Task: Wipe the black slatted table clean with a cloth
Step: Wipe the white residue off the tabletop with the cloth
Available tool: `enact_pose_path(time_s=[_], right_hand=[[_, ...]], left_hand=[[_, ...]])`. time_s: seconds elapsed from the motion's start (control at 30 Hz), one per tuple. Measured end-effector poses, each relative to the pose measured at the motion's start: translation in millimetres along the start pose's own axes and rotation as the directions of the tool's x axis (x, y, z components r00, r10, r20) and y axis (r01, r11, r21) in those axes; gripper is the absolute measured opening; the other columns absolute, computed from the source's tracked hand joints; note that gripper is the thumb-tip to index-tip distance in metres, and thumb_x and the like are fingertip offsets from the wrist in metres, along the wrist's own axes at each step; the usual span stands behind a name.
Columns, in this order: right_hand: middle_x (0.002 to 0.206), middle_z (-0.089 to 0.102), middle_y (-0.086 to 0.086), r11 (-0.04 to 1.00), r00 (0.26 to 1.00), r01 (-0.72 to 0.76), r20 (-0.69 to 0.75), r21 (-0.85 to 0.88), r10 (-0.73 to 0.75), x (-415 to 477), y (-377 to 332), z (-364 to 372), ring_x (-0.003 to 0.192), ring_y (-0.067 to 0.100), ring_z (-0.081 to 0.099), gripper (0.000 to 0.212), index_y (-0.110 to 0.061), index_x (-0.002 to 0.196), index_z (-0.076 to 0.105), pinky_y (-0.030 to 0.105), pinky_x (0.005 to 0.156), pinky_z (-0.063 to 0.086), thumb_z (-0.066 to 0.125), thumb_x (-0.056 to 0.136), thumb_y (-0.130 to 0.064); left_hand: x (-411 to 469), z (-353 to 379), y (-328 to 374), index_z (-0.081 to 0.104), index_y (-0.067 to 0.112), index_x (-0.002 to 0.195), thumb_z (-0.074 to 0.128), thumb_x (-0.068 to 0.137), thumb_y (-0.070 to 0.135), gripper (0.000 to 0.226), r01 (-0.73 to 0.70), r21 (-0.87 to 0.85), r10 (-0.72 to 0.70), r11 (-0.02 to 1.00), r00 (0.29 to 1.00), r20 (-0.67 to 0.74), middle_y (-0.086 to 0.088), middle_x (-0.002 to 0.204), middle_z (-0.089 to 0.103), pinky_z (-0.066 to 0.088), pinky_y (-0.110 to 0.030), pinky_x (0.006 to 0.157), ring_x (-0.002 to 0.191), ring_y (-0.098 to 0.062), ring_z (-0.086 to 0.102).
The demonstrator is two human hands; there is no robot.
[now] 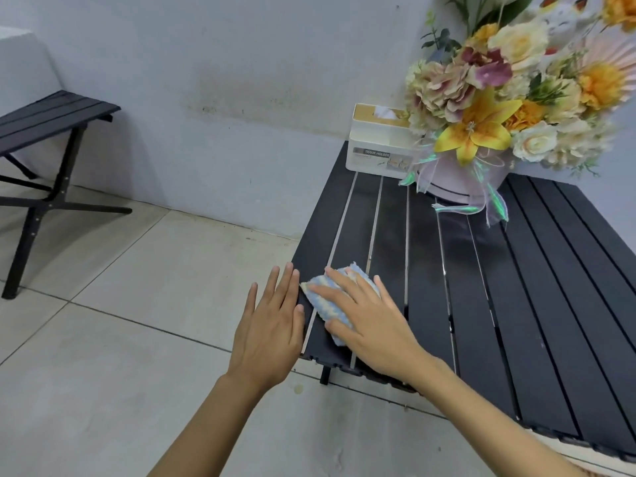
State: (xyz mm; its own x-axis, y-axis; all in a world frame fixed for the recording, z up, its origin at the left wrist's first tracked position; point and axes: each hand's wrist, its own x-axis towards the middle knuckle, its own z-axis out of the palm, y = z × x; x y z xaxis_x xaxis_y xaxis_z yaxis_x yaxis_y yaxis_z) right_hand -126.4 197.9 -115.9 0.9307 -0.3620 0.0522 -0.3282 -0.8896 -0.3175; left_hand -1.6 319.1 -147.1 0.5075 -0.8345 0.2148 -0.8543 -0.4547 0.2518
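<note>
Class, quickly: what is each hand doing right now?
Left hand: open, fingers straight, beside the table edge.
Right hand: open, pressing the cloth flat onto the table.

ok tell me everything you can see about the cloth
The cloth is small and soft-looking, patterned pale blue and cream. It lies flat near the left front corner of the black slatted table, across a gap between slats. The right hand presses it down with spread fingers, covering its middle.

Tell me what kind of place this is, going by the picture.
Probably a room in a home or small shop: a tiled floor, a plain wall, and a low black slatted table bearing a tissue holder and a boxed flower arrangement.
</note>
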Motion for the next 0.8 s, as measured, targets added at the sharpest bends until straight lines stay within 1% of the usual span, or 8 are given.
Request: enact_pose_path(time_s=[0.07, 0.17, 0.27, 0.37, 0.53, 0.67, 0.73, 0.8], right_hand=[[0.155, 0.010, -0.021, 1.000, 1.000, -0.020, 0.012, -0.008, 0.020, 19.9, 21.0, -6.8, 0.144, 0.005, 0.001, 0.056, -0.053, 0.140, 0.019, 0.040, 0.115, -0.005, 0.016, 0.084, -0.052], [0.155, 0.014, -0.016, 0.986, 0.985, -0.168, -0.021, 0.006, 0.168, 64.3, 56.7, -14.3, 0.145, 0.012, 0.005, 0.049, -0.048, 0.140, 0.025, 0.047, 0.116, 0.000, 0.032, 0.093, -0.039], [0.156, 0.014, -0.012, 0.953, 0.951, -0.302, -0.066, 0.020, 0.302, 92.9, 71.6, -18.2, 0.145, 0.015, 0.006, 0.047, -0.045, 0.141, 0.027, 0.048, 0.116, -0.001, 0.034, 0.096, -0.033], [0.156, 0.014, -0.012, 0.946, 0.942, -0.323, -0.079, 0.038, 0.325, 91.9, 58.7, -15.1, 0.145, 0.015, 0.007, 0.047, -0.045, 0.141, 0.026, 0.048, 0.116, -0.004, 0.031, 0.096, -0.032], [0.154, 0.009, -0.023, 0.995, 0.994, -0.096, -0.051, 0.005, 0.096, 10.0, 3.1, -0.4, 0.144, 0.007, 0.000, 0.058, -0.052, 0.140, 0.021, 0.042, 0.117, -0.007, 0.008, 0.083, -0.049], [0.150, -0.001, -0.034, 0.999, 0.996, 0.040, 0.080, 0.034, -0.043, -47.8, -7.7, -7.1, 0.139, -0.008, -0.012, 0.056, -0.058, 0.137, 0.016, 0.031, 0.114, -0.019, 0.012, 0.082, -0.048], [0.151, 0.003, -0.031, 0.999, 0.995, 0.041, 0.086, 0.010, -0.042, -36.3, 9.4, -15.8, 0.140, -0.007, -0.011, 0.055, -0.060, 0.135, 0.017, 0.036, 0.117, -0.013, 0.014, 0.082, -0.050], [0.152, 0.019, -0.022, 0.997, 0.999, 0.027, -0.029, -0.071, -0.029, -9.1, 34.3, -19.2, 0.141, -0.001, 0.000, 0.054, -0.058, 0.138, 0.014, 0.051, 0.117, 0.008, 0.025, 0.086, -0.045]], left_hand=[[0.3, -1.1, 2.2, 0.025, 0.009, 0.145, -0.003, 0.094, 0.035, 0.065, -0.009, -0.008, 0.009, 1.000, 1.000, -0.003, -0.001, 0.153, 0.020, 0.011, -0.040, 0.112, 0.142, -0.016, 0.013], [-1.8, -2.2, 2.7, -0.001, 0.020, 0.148, -0.016, 0.081, 0.042, 0.072, 0.038, -0.084, -0.039, 0.996, 0.999, -0.008, 0.012, 0.153, -0.010, -0.010, -0.030, 0.113, 0.138, -0.005, -0.018], [-1.6, -0.9, 3.1, 0.002, 0.020, 0.148, -0.014, 0.082, 0.041, 0.071, 0.035, -0.080, -0.038, 0.996, 0.999, -0.034, 0.011, 0.154, -0.005, -0.009, -0.031, 0.113, 0.139, -0.007, -0.014], [-1.8, -1.5, 3.1, 0.004, 0.019, 0.148, -0.012, 0.083, 0.041, 0.070, 0.025, -0.081, -0.028, 0.996, 0.999, -0.039, 0.010, 0.155, -0.002, -0.008, -0.032, 0.113, 0.140, -0.008, -0.011], [-0.2, 0.4, 1.1, 0.016, 0.015, 0.147, -0.011, 0.089, 0.043, 0.070, 0.009, -0.077, -0.012, 0.997, 0.999, -0.031, 0.007, 0.154, 0.008, 0.001, -0.034, 0.112, 0.142, -0.014, 0.003], [0.5, 4.0, -1.9, 0.028, 0.011, 0.144, -0.009, 0.095, 0.042, 0.069, 0.008, -0.038, -0.008, 0.999, 1.000, -0.003, 0.001, 0.151, 0.024, 0.016, -0.042, 0.109, 0.139, -0.018, 0.018], [0.2, 4.6, -0.4, 0.021, 0.014, 0.146, -0.013, 0.092, 0.044, 0.070, 0.008, -0.052, -0.008, 0.999, 1.000, -0.010, 0.005, 0.153, 0.015, 0.010, -0.038, 0.112, 0.141, -0.015, 0.010], [-0.7, 1.8, 1.1, 0.007, 0.019, 0.147, -0.014, 0.087, 0.046, 0.069, 0.020, -0.081, -0.021, 0.997, 1.000, -0.008, 0.011, 0.152, 0.000, -0.001, -0.033, 0.113, 0.141, -0.011, -0.004]])
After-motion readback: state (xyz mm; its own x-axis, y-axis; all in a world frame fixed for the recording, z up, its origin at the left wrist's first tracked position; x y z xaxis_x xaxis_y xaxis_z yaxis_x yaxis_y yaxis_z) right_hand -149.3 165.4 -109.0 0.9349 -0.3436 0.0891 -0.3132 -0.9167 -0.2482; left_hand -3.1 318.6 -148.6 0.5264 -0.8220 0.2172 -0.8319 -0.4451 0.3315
